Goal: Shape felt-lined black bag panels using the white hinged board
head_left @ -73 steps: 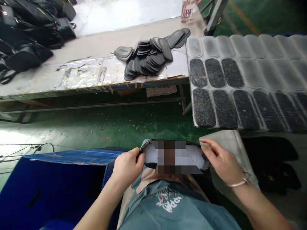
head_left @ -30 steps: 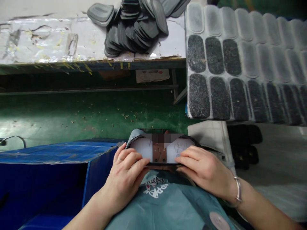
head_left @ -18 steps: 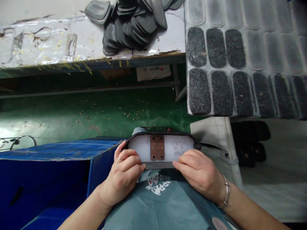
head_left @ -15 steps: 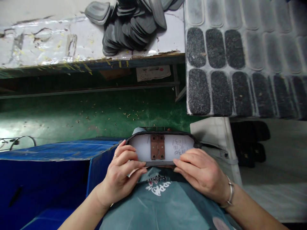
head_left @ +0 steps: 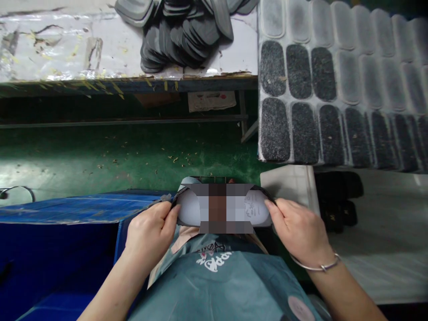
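In front of my apron [head_left: 214, 285] is a white oblong form [head_left: 189, 208] with handwriting on its right part. Its middle is blurred into blocks, with a brown patch showing through. Dark material [head_left: 264, 192] wraps round the form's rim. My left hand [head_left: 150, 229] is closed at the form's left end, pinching the dark material between thumb and curled fingers. At the opposite end my right hand [head_left: 301, 229], with a bracelet on the wrist, grips the dark edge the same way. What lies inside both fists is mostly hidden.
A heap of dark grey moulded pads [head_left: 180, 42] lies on the white worktable [head_left: 67, 53] ahead. To the right, a board [head_left: 289, 100] carries rows of dark and grey oblong pads. A blue bin [head_left: 60, 258] stands at left. Black items [head_left: 337, 187] rest on a pale surface at right.
Both hands have moved outward from the form's near edge to its two ends. Their fingers, laid along the near rim before, are now curled tight on the dark material.
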Tool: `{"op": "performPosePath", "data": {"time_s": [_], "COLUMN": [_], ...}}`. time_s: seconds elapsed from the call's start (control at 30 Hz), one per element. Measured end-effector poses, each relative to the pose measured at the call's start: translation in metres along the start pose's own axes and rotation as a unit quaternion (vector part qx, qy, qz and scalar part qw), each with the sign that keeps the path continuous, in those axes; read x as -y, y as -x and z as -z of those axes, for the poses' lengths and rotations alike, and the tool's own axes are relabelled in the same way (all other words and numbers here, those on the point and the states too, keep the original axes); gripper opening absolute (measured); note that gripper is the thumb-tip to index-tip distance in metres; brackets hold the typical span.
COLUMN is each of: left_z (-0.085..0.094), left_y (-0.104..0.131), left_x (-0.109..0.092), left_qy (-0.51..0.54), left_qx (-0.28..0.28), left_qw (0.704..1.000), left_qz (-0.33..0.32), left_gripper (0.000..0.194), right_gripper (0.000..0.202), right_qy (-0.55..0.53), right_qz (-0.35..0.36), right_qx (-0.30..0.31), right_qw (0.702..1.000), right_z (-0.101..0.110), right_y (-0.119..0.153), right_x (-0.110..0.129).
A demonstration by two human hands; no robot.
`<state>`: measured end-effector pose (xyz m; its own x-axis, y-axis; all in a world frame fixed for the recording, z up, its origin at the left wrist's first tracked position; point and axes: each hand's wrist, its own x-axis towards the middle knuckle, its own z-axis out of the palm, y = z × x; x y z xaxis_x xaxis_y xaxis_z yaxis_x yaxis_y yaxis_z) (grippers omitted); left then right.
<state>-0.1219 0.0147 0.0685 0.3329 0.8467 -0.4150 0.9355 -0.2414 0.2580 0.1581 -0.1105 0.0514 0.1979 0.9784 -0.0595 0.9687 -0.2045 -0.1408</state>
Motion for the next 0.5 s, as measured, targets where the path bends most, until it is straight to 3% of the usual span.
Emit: {"op": "performPosePath", "data": {"time_s": [0.17, 0.5], "left_z": [-0.007, -0.016], "left_y": [0.003, -0.003], "left_x": [0.002, 0.008], "left_qy": [-0.013, 0.015], "left_qx": [-0.063, -0.132], "left_qw": [0.997, 0.987], "left_qz": [-0.053, -0.090], "left_gripper": [0.037, 0.037], "right_gripper": [0.040, 0.038], "right_qy": [0.009, 0.025], "right_qz": [-0.007, -0.007], "right_qx": [-0.020, -0.011], "right_qw": [1.000, 1.000], "right_z": [-0.005, -0.006], "right_y": [0.006, 0.013], "right_x": [0.003, 0.006]}}
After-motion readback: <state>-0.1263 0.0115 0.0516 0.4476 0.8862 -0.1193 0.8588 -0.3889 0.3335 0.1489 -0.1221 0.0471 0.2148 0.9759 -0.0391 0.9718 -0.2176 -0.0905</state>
